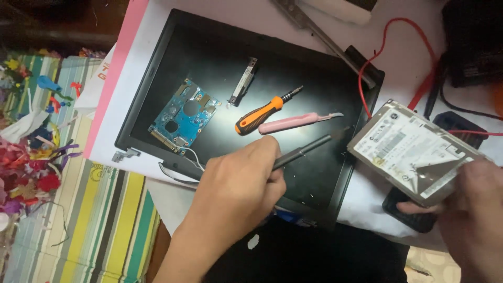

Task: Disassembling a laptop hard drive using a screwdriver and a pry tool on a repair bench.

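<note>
Over on the left of the black laptop lid (157, 68) I've got a blue circuit board (184, 116), then a small metal bracket (243, 81), an orange-handled screwdriver (262, 114) and a pink craft knife (296, 122) lying loose. My left hand (236, 191) is curled tight round a dark slim screwdriver (304, 151), tip aimed right toward the hard drive (414, 152). That drive sits tilted off the lid's right edge, right hand (471, 215) pinching its peeling silver label.

A home repair corner is suggested: a striped bedsheet (105, 220), a screwdriver (264, 113) and a circuit board (184, 116) are seen.
</note>
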